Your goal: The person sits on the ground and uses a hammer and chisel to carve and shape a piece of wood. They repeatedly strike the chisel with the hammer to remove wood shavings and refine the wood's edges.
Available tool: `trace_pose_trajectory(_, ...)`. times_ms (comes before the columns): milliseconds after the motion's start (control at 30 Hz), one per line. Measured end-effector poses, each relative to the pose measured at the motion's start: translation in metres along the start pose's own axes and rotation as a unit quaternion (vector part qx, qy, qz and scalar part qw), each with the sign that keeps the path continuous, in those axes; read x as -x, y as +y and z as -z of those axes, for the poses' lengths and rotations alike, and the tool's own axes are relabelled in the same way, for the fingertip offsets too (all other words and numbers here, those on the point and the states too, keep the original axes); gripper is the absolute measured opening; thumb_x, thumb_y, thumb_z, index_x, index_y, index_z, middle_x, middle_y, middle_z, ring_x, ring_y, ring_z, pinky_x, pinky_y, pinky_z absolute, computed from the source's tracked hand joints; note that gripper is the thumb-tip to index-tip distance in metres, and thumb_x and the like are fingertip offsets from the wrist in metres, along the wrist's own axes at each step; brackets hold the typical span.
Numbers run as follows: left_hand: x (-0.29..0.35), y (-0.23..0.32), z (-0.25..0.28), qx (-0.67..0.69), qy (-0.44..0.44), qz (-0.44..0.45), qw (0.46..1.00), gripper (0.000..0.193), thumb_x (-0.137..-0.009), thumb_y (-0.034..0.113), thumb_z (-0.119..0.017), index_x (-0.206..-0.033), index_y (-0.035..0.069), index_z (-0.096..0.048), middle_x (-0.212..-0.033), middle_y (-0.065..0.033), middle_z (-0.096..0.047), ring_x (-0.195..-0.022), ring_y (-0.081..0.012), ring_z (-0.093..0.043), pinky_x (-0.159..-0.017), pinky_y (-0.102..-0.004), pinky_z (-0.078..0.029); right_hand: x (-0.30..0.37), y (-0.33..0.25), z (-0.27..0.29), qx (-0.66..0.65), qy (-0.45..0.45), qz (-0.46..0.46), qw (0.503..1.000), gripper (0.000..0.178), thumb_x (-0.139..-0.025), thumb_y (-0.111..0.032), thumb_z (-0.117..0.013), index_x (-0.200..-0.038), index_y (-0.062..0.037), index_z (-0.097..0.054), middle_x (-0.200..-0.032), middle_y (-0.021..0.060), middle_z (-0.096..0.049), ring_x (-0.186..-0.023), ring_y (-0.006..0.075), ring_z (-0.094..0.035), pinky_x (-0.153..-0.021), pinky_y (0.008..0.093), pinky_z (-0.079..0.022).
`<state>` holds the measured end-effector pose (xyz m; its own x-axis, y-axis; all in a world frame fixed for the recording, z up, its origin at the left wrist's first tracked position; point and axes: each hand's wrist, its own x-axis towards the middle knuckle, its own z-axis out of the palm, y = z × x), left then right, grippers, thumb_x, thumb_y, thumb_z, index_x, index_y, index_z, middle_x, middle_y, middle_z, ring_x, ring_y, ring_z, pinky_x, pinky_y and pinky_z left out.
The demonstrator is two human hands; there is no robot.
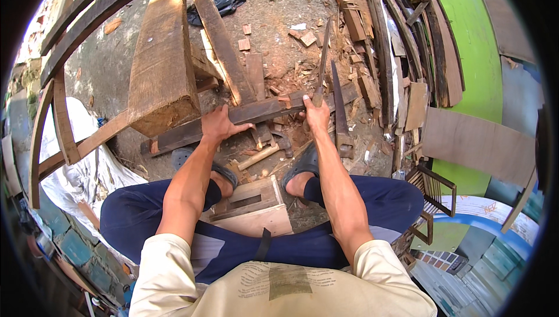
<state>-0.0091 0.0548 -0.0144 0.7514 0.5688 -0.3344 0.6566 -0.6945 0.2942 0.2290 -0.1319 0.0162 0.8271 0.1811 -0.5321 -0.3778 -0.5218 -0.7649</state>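
A dark wooden beam (262,109) lies crosswise in front of me, above my feet. My left hand (216,124) rests on it left of the middle, thumb stretched out along the wood. My right hand (316,114) is closed around the wooden handle of a long, narrow dark blade (325,52) that points away from me; its exact kind is unclear. This hand also sits against the beam. Just right of it lies a hand saw (339,98), its wooden handle toward me. Between my feet and the beam is a hammer (260,157) with a light wooden handle.
A thick timber block (163,61) stands at left near curved wooden slats (93,23). Another plank (218,43) meets the beam from the far side. Stacked boards (384,37) line the right. A small wooden box (247,200) sits between my legs; wood scraps (305,39) litter the ground.
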Motion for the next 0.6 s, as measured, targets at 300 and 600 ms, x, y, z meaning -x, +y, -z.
trace_pose_trajectory(300, -0.009, -0.001, 0.015, 0.015, -0.085, 0.017, 0.996, 0.103, -0.06, 0.093, -0.067, -0.106, 0.001, -0.069, -0.093, -0.0192, -0.074, -0.084, -0.0337, -0.074, -0.073, -0.0444, -0.059, 0.017, -0.021, 0.009, 0.194, -0.052, -0.019, 0.979, 0.033, -0.089, -0.034, -0.075, -0.103, -0.0045, -0.073, -0.083, 0.0088, -0.071, -0.073, 0.0222, -0.069, -0.074, 0.041, -0.053)
trace_pose_trajectory(600, -0.008, -0.001, 0.015, 0.024, -0.056, 0.001, 0.998, 0.105, -0.062, 0.094, -0.064, -0.109, 0.0, -0.07, -0.094, -0.0192, -0.074, -0.091, -0.0339, -0.073, -0.079, -0.0452, -0.058, 0.075, -0.005, 0.02, -0.068, -0.065, -0.049, 0.994, 0.019, -0.088, -0.017, -0.079, -0.089, -0.0048, -0.065, -0.075, 0.0033, -0.063, -0.058, 0.0134, -0.058, -0.052, 0.0295, -0.046)
